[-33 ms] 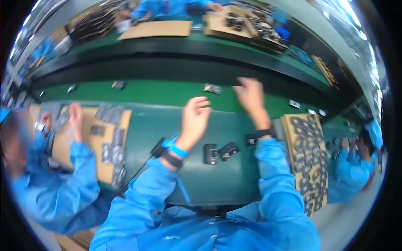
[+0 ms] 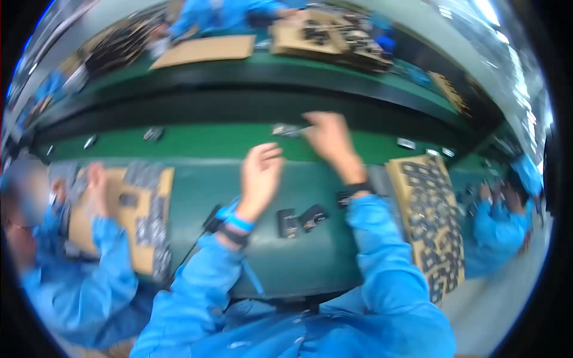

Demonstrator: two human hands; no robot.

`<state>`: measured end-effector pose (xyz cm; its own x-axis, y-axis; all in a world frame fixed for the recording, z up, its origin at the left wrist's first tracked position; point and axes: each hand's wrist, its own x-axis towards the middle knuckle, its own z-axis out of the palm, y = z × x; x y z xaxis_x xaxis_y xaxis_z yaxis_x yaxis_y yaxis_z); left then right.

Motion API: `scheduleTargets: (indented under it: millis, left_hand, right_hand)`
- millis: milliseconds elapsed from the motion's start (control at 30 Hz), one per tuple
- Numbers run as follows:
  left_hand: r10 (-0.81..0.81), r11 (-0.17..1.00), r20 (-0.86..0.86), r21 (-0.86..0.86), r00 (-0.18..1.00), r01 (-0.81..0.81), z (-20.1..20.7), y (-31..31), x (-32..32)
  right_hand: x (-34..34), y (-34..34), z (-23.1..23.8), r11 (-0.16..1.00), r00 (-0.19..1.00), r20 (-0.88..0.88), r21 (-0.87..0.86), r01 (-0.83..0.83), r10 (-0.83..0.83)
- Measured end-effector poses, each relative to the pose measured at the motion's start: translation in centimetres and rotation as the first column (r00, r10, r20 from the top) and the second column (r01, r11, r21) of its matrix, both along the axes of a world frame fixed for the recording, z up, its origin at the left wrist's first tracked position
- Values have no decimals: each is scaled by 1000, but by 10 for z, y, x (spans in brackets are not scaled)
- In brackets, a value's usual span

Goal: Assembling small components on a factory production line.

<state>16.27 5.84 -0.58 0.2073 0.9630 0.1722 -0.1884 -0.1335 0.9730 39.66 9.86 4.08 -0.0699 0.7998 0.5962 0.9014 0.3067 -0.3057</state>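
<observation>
My right hand (image 2: 331, 137), blurred, is stretched over the green strip (image 2: 209, 140) at the back of the table. Its fingers look apart, with their tips right beside or touching a small silvery-and-dark part (image 2: 285, 130), seemingly in clear wrap. My left hand (image 2: 261, 176) hovers nearer to me, its fingers loosely bent and nothing visible in them. A blue band (image 2: 237, 221) and a black strap are around that wrist. On the table below lie two small black devices (image 2: 287, 223), (image 2: 313, 218) side by side. Another dark item (image 2: 344, 199) is partly hidden by my right wrist.
To the right stands a cardboard sheet (image 2: 394, 179) covered with several dark parts. On the left, a co-worker's hands (image 2: 97, 185) are over cardboard with grey packets (image 2: 143, 174). More small parts (image 2: 153, 133), (image 2: 406, 144) rest along the strip. A raised shelf (image 2: 197, 74) runs beyond it.
The whole view has shifted, so most things appear farther left. My right hand has moved left toward the wrapped part, closing the gap between them. My left hand stays raised over the table.
</observation>
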Motion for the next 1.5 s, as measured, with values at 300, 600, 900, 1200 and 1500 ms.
scheduleTargets:
  millis: [300,600,900,1200,1500]
  left_hand:
    - [232,970,-25,-65,972,-233,4,-2,-13]
    - [-147,984,129,-87,981,158,30,-24,6]
    - [-210,971,208,-66,955,228,31,-31,25]
    - [-168,982,165,-61,972,180,26,-26,9]
    - [-165,984,181,-39,970,175,24,-28,8]
  right_hand:
    - [-57,-5,-5,980,991,18,-148,-131,136]
    - [-55,-116,7,956,907,-329,-39,-291,263]
    - [-33,-121,-7,906,372,-924,-81,-416,88]
    - [-46,-110,-15,907,414,-905,-87,-411,101]
    - [-49,-113,-12,922,472,-878,-110,-370,84]
